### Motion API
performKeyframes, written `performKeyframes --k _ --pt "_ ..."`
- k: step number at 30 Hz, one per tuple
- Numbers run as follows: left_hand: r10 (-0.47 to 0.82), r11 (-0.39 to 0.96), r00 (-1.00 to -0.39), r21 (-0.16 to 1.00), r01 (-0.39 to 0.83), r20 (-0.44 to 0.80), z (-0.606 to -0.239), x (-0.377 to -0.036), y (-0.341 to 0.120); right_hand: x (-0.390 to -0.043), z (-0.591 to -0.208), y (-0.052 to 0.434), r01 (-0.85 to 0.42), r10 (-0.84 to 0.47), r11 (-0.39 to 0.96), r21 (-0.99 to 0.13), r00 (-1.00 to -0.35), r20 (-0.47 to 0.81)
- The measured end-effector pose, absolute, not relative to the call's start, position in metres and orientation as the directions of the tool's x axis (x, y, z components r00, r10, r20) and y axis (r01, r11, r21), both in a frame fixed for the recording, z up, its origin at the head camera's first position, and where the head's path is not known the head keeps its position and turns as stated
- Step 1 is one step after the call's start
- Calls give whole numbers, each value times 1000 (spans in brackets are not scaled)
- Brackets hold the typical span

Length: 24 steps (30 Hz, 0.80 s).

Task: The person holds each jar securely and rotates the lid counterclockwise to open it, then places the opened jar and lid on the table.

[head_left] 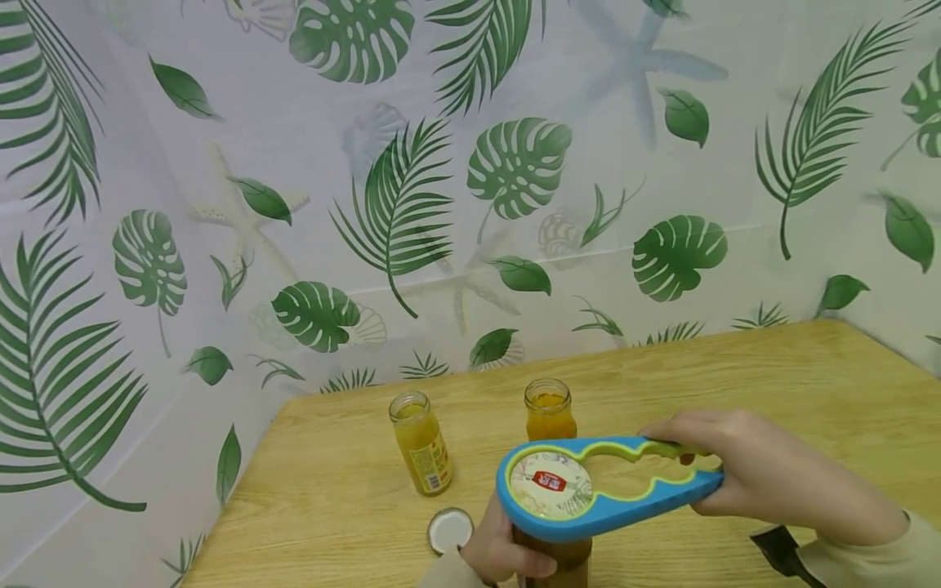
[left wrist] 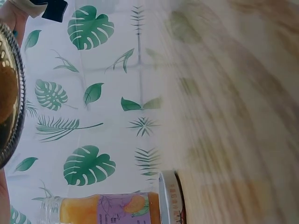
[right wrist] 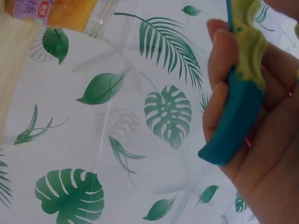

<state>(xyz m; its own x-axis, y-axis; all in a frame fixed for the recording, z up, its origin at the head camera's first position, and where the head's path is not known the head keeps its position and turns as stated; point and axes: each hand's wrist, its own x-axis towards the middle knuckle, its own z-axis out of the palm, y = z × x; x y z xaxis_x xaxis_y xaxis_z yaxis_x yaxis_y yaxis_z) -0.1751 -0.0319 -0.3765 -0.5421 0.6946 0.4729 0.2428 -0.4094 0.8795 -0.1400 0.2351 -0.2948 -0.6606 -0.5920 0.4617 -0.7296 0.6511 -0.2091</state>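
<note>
A blue and green jar opener (head_left: 610,486) sits over the white lid (head_left: 550,485) of a jar (head_left: 562,559) at the table's near edge. My right hand (head_left: 742,474) grips the opener's narrow handle (right wrist: 240,100). My left hand (head_left: 507,549) holds the jar body below the opener. Two uncapped jars of orange juice stand behind: one at the left (head_left: 421,443) and one straight behind (head_left: 549,410). A loose lid (head_left: 450,529) lies on the table next to my left hand. In the left wrist view, the held jar's metal edge (left wrist: 11,93) fills the left side.
The wooden table (head_left: 772,384) stands in a corner of leaf-patterned sheeting (head_left: 412,188). A dark strap (head_left: 782,551) shows by my right sleeve. The left wrist view shows an uncapped jar (left wrist: 107,209) and the loose lid (left wrist: 170,198).
</note>
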Motion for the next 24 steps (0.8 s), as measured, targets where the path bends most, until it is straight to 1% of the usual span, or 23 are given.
performKeyframes --k 3,8,13,17,20,24 --pt "701 -406 -526 876 262 482 -378 -175 -32 -141 -295 236 -735 -598 637 -234 -662 452" --pt "709 -409 -493 863 296 504 -378 -175 -31 -142 -297 238 -757 -615 600 -258 -643 458" --pt "707 -446 -495 861 244 506 -378 -174 -31 -144 -300 236 -774 -626 572 -272 -626 465" --pt "669 -510 -486 823 251 563 -376 -173 -29 -146 -303 230 -797 -634 532 -286 -599 489" --pt "625 -569 -471 777 270 622 -375 -173 -26 -148 -306 225 -808 -642 487 -332 -589 491" --pt "586 -614 -458 735 287 668 -372 -174 -24 -150 -308 222 -810 -656 427 -402 -584 479"
